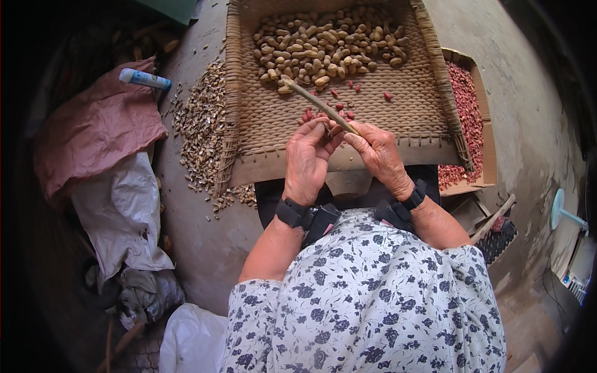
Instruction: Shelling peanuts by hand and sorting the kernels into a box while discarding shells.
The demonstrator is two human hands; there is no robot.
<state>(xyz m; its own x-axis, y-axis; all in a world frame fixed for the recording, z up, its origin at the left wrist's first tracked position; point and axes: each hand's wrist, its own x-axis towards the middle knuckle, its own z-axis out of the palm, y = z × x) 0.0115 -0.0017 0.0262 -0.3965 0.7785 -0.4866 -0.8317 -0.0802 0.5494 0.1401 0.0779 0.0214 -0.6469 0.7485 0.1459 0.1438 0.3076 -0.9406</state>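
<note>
Though slender, straight wooden stick (317, 104)

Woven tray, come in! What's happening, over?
Right hand gripping stick. Left hand: fingers bunched, contents unclear. Peanuts heaped on tray, far end. Loose red kernels near hands.

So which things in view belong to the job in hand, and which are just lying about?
Part of the job:
stick, held in the right hand
woven tray
unshelled peanuts and loose red kernels on it
shell pile on the floor
cardboard box holding more kernels

Apparently just lying about:
pinkish sack
white sack
blue-and-white tube
</note>
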